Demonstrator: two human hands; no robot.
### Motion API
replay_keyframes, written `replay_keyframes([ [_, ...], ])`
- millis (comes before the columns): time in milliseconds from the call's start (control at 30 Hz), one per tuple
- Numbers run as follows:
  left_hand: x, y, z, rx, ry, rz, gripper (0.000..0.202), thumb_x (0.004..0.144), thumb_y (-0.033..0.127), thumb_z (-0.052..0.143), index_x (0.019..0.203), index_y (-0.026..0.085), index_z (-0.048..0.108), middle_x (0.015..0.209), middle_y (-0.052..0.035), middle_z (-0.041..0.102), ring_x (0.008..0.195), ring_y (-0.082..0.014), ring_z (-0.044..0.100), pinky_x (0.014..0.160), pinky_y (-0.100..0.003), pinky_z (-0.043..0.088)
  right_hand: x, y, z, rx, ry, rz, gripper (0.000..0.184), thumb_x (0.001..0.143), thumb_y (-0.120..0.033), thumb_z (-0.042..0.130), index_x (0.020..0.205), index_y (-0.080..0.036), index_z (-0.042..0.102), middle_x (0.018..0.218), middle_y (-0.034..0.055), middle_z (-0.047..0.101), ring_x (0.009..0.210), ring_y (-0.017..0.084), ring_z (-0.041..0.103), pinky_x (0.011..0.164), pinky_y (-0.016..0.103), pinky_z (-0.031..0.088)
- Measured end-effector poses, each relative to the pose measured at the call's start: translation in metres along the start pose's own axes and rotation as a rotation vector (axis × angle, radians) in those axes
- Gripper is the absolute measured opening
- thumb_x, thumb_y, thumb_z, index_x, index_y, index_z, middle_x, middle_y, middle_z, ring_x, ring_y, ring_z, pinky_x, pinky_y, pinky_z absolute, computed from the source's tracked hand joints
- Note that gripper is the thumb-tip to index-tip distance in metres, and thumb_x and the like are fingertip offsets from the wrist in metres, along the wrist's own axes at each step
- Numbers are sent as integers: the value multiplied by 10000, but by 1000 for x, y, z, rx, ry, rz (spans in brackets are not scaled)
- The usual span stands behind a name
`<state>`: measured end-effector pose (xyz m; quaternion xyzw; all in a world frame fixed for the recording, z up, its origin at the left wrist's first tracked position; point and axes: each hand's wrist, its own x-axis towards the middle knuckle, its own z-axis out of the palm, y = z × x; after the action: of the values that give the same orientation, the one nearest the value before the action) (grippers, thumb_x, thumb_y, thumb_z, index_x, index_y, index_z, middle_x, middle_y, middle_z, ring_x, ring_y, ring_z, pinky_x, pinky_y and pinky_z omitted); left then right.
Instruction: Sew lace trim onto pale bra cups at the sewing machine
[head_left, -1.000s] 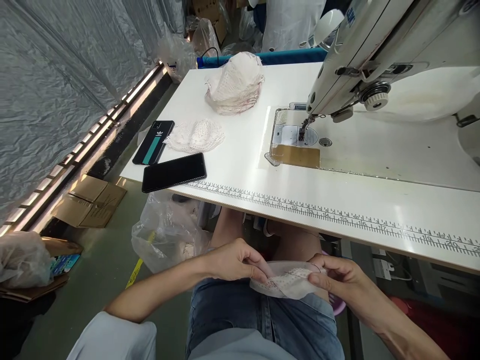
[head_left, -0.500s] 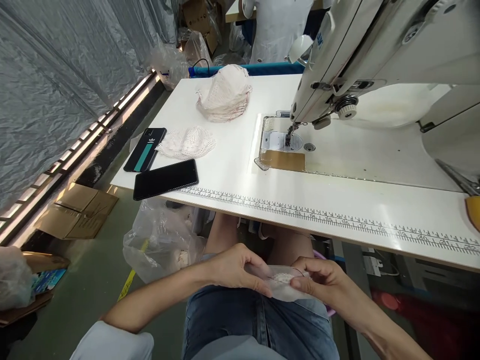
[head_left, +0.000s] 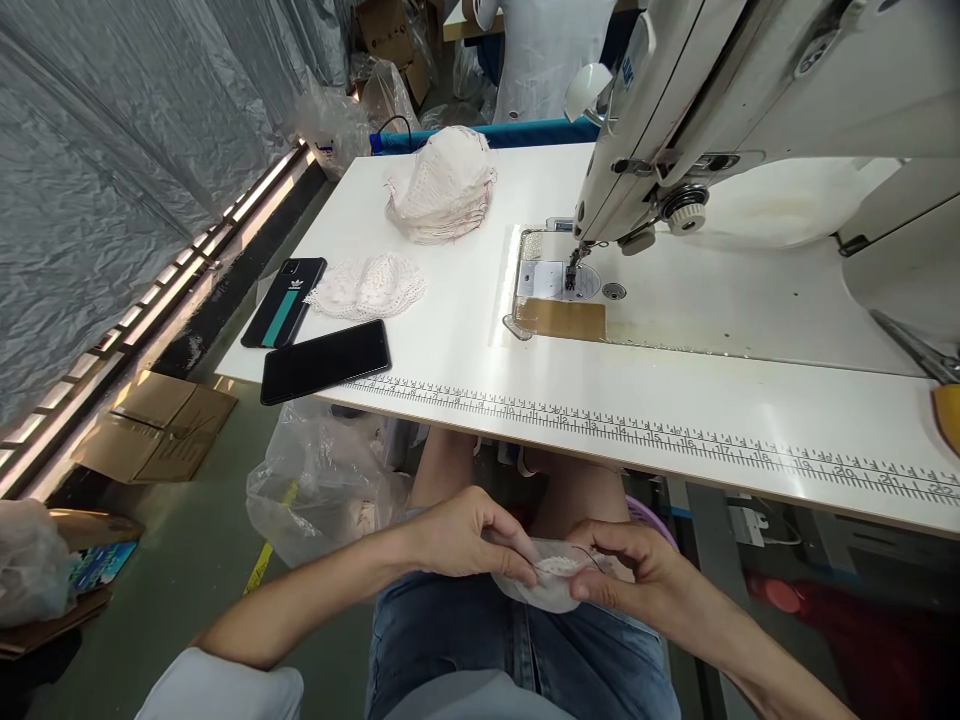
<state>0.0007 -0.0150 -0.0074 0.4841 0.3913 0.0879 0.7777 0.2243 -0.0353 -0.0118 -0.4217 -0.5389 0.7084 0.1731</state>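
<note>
Left hand [head_left: 486,537] and right hand [head_left: 634,565] pinch white cloth [head_left: 549,597] over lap [head_left: 480,645], near side, likely to hold it steady. Lacy pile [head_left: 444,190] far left on table [head_left: 457,300], maybe for room by needle [head_left: 572,274].

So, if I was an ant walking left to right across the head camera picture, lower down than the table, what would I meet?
Plastic bundle → cardboard box → clear plastic bag → left hand → white lacy fabric → right hand → something red.

Left fingers [head_left: 514,563], right fingers [head_left: 604,590] closer together on white fabric [head_left: 551,594].
</note>
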Motion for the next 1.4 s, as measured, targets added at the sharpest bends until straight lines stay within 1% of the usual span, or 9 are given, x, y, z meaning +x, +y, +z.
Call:
replay_keyframes([
  [167, -3, 4, 1, 160, 59, -2, 295, 712, 313, 726, 912, 97, 746, 814, -85, 734, 745, -184, 654, 679, -231, 480, 4, -1, 4, -30, 114, -74, 306, 755, -431, 694, 619, -173, 603, 630, -18, 511, 580, 114, 444, 534, 226, 349],
  [233, -6, 7, 0, 197, 88, -14, 307, 714, 326, 724, 906, 87, 746, 832, -99, 733, 767, -203, 656, 674, -243, 485, 4, 0, 4, -30, 144, -93, 314, 759, -415, 697, 603, -179, 562, 605, -31, 487, 573, 111, 431, 533, 222, 343],
  [367, -8, 9, -3, 85, 44, -30, 332, 679, 336, 756, 908, 96, 746, 847, -97, 735, 783, -198, 660, 715, -251, 502, 3, -1, 1, 7, 102, -81, 313, 759, -414, 700, 618, -179, 549, 614, -35, 476, 577, 111, 419, 531, 222, 331],
  [567, -2, 4, -7, -64, -49, 13, 236, 684, 274, 759, 868, 125, 754, 778, -43, 730, 730, -135, 641, 722, -204, 498, 2, 1, -1, 195, -22, -81, 269, 749, -411, 717, 705, -167, 612, 788, 14, 542, 724, 150, 503, 633, 250, 386],
  [633, -1, 2, -9, -87, -69, 22, 229, 689, 278, 758, 865, 131, 755, 769, -35, 727, 719, -126, 635, 724, -202, 499, 1, 4, -1, 258, -36, -37, 250, 762, -391, 713, 737, -166, 606, 761, 7, 550, 701, 138, 495, 623, 243, 380],
  [800, -1, 1, -12, -62, -64, 55, 265, 727, 328, 727, 890, 120, 748, 793, -51, 728, 728, -126, 635, 723, -203, 496, 1, 12, 0, 312, 28, 15, 298, 750, -393, 728, 720, -171, 531, 628, -47, 481, 574, 86, 394, 526, 203, 302],
  [1000, -2, 7, -6, -48, -31, -2, 433, 553, 323, 838, 918, 112, 741, 843, -66, 735, 788, -164, 656, 752, -220, 496, 3, 12, 2, 329, 39, 9, 291, 744, -378, 738, 731, -173, 532, 602, -60, 476, 527, 65, 370, 483, 185, 267],
  [1200, -2, 9, -3, 1, 49, -16, 382, 592, 352, 812, 871, 98, 750, 795, -76, 738, 730, -164, 662, 705, -221, 503, 1, 10, 0, 360, 50, 31, 298, 715, -406, 756, 769, -177, 573, 666, -18, 588, 576, 93, 475, 536, 200, 366],
  [1400, -7, 5, -13, 14, -50, 9, 344, 657, 323, 779, 938, 127, 743, 867, -77, 741, 790, -171, 675, 746, -219, 513, -2, 16, -9, 395, 102, 34, 231, 717, -388, 760, 808, -210, 645, 674, -21, 620, 614, 114, 543, 590, 212, 447],
])
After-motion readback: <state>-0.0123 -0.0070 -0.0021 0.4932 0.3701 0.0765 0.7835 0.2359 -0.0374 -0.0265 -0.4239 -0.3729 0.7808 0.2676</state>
